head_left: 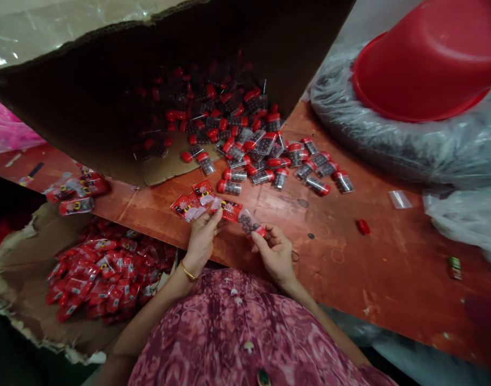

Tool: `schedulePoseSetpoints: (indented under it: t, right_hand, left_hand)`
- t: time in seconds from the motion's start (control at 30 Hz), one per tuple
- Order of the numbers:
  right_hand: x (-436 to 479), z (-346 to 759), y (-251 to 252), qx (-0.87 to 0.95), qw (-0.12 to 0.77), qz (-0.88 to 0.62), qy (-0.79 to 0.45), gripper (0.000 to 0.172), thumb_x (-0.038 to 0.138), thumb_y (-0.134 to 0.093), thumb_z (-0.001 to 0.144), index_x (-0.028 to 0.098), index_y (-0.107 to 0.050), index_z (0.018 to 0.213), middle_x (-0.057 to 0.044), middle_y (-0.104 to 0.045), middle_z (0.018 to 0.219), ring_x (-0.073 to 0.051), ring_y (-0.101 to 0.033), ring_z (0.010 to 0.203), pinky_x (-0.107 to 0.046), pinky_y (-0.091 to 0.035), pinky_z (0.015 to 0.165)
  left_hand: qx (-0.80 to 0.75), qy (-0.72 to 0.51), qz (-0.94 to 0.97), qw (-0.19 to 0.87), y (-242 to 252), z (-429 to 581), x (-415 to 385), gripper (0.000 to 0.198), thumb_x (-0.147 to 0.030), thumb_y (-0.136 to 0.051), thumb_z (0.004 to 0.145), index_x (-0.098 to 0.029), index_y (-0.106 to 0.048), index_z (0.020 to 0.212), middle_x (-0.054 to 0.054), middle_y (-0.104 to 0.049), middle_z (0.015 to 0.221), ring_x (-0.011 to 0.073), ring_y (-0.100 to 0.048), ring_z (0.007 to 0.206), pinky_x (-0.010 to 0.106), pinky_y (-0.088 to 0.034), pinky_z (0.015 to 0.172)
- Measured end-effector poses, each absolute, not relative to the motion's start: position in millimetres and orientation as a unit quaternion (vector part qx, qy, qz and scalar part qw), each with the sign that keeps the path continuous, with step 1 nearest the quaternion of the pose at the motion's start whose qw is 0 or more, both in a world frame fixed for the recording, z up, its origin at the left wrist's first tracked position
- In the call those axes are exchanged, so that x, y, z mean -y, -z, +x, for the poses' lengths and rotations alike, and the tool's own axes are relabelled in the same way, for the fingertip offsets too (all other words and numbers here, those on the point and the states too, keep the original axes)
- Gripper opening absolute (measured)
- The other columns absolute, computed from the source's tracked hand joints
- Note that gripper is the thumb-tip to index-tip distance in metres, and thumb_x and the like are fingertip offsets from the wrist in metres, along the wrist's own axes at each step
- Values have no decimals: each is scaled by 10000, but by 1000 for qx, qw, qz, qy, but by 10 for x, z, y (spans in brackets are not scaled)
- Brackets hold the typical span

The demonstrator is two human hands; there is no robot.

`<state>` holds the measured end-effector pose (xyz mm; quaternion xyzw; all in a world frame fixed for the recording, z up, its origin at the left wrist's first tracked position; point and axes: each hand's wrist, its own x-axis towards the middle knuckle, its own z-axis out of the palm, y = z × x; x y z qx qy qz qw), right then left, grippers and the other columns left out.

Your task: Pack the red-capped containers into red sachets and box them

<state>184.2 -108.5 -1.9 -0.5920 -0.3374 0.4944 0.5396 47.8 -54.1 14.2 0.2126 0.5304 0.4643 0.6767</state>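
My left hand (203,236) pinches a red printed plastic sleeve (231,210) above the near edge of the table. My right hand (275,254) has its thumb and fingers closed on the red cap of a small transparent bottle (247,221) with dark round pieces inside. The bottle's far end meets the sleeve; whether it is inside cannot be made out. Just beyond my left hand lie more red printed sleeves (185,206) on the tabletop. A loose heap of red-capped bottles (262,177) spreads past both hands.
A cardboard box (165,170) on its side spills bottles onto the red-brown table (374,279). Lower left, an open carton (18,284) contains many wrapped red pieces (96,273). A red bucket (422,75) sits on plastic-wrapped goods (374,145) at right. A loose red cap (363,227) lies nearby.
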Motion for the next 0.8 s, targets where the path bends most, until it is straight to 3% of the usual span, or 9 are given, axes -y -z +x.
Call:
schedulePoseSetpoints:
  t: [0.17,0.3,0.47,0.63,0.8]
  right_hand:
    - [1082,1866,31,352,511,-582,-526,271,411,-708,648,194,-573,738,33,-593,582,-69,-448,415,-201,-386,410]
    - [1070,1861,8,351,484,-560,-574,292,442,-697,656,195,-578,756,32,-613,573,-70,-448,379,-204,-392,382]
    - [994,1765,19,345,512,-549,-563,310,449,-702,650,197,-587,790,48,-611,578,-60,-461,364,-191,-389,367]
    - [810,1748,36,335,538,-522,-570,324,422,-756,596,201,-539,692,75,-570,523,-57,-462,363,-177,-390,361]
    - [714,1806,18,378,521,-458,-613,303,380,-755,628,204,-621,835,28,-666,686,-85,-580,530,-188,-486,472]
  left_hand:
    - [-525,-492,276,638,-60,462,540,344,-464,-772,546,-164,-643,652,5,-671,662,151,-626,687,279,-491,707]
    - [-514,-506,308,620,-23,484,566,290,-416,-755,603,-158,-646,677,-16,-649,649,104,-573,618,224,-456,636]
    - [-492,-468,281,678,-29,620,655,349,-417,-771,586,-137,-651,757,13,-681,700,107,-586,613,224,-461,625]
    - [-468,-458,256,711,-65,685,643,400,-469,-766,571,-131,-665,760,33,-687,689,133,-605,613,230,-462,578]
    - [-448,-464,222,732,-145,561,573,361,-440,-794,544,-138,-653,685,19,-682,671,106,-599,596,204,-479,597]
